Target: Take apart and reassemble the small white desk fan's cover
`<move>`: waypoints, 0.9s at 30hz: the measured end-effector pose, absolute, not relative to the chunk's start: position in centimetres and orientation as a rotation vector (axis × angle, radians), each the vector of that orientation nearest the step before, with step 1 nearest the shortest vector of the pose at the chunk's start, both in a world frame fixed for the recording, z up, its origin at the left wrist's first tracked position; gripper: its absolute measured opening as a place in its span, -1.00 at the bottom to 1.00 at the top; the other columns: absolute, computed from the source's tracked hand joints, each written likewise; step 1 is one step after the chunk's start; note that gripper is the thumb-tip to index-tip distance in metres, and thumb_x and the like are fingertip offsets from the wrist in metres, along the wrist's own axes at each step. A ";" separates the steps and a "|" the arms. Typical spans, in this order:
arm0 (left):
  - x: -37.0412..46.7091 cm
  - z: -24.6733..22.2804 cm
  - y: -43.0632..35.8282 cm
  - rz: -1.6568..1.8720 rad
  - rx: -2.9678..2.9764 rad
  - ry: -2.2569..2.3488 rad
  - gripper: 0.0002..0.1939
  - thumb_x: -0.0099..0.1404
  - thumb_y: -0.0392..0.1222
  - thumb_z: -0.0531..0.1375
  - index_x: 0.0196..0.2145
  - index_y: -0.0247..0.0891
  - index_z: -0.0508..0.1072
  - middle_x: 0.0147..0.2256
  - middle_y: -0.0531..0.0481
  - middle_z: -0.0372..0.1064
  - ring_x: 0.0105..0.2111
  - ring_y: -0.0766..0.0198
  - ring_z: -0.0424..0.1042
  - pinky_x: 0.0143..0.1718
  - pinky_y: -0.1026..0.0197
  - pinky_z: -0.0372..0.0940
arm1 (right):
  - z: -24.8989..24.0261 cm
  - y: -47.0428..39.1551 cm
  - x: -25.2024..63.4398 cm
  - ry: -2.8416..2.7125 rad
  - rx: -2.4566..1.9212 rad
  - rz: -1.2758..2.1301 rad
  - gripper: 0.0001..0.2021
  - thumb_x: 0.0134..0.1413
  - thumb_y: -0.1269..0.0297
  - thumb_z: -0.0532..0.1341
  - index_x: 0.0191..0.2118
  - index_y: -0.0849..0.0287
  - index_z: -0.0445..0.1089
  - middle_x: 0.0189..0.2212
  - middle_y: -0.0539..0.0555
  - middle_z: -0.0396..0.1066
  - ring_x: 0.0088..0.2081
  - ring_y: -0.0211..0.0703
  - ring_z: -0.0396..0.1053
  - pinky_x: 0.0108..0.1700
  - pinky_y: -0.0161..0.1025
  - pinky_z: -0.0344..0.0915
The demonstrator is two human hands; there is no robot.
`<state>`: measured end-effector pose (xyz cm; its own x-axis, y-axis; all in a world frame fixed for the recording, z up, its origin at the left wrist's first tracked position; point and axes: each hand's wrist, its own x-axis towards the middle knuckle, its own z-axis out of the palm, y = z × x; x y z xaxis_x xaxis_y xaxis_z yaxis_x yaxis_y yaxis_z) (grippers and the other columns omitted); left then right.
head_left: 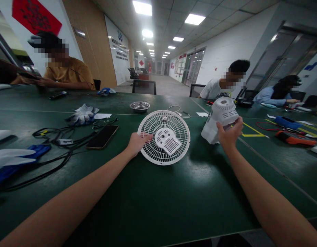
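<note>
My left hand [137,144] pinches the left rim of a round white fan grille [171,142], thumb lying across its ribs. The grille is tilted so that its slotted centre plate faces me. Off to the right, my right hand [230,134] is wrapped round a white plastic fan motor housing [218,118] with vent slots and a round end. The housing looks raised or tilted above the green table; whether its lower end touches is unclear. A thin pale cord [177,109] lies behind the grille.
A metal bowl [139,106] stands behind the grille. Leftward lie a phone [103,136], black cables [63,144] and work gloves [82,116]. An orange multimeter [296,138] is at the right. Several people sit across the green table [168,195].
</note>
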<state>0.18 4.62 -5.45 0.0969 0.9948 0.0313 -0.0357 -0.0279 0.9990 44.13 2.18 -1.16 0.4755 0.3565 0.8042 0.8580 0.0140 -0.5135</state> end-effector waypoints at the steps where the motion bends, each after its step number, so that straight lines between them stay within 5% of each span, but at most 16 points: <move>1: 0.2 -5.5 4.6 1.169 1.254 1.100 -0.79 0.16 -0.20 0.42 -0.26 -0.35 0.61 -0.27 -0.22 0.61 -0.28 0.03 0.61 -0.23 -0.01 0.51 | -1.0 2.0 43.8 -1.094 -1.537 -0.584 -0.13 -0.07 -0.04 0.36 0.30 0.19 0.06 0.14 0.35 0.27 0.14 0.33 0.25 0.16 0.35 0.10; 6: 0.1 -5.6 4.7 1.159 1.259 1.097 -0.79 0.17 -0.19 0.42 -0.25 -0.34 0.61 -0.27 -0.21 0.61 -0.28 0.03 0.61 -0.24 -0.01 0.51 | -0.8 1.4 40.5 -1.239 -1.371 -0.502 -0.17 -0.10 -0.04 0.37 0.24 0.24 0.13 0.07 0.29 0.33 0.04 0.17 0.34 0.09 0.10 0.28; 16: 0.0 -5.9 5.0 1.170 1.291 1.077 -0.75 0.15 -0.15 0.43 -0.25 -0.34 0.61 -0.26 -0.21 0.61 -0.27 0.03 0.61 -0.23 -0.01 0.50 | -5.0 2.6 34.7 -1.561 -1.783 0.016 -0.26 -0.02 -0.11 0.31 0.19 0.24 0.23 -0.04 0.28 0.47 -0.08 0.13 0.44 0.02 0.02 0.34; 23: 0.2 -6.4 5.5 1.195 1.246 1.094 -0.77 0.12 -0.18 0.44 -0.27 -0.34 0.61 -0.28 -0.19 0.61 -0.28 0.05 0.62 -0.24 0.01 0.50 | -5.8 2.8 34.7 -1.667 -2.171 -0.022 -0.22 0.02 -0.26 0.24 0.18 0.26 0.29 0.09 0.44 0.36 0.15 0.43 0.28 0.12 0.26 0.20; 27: 0.1 -6.1 5.2 1.192 1.257 1.091 -0.75 0.12 -0.17 0.44 -0.26 -0.33 0.61 -0.28 -0.18 0.61 -0.27 0.04 0.62 -0.23 0.00 0.50 | -4.9 2.1 34.2 -1.703 -2.001 -0.154 -0.28 0.12 -0.15 0.20 0.26 0.26 0.25 0.15 0.44 0.29 0.18 0.42 0.22 0.14 0.28 0.16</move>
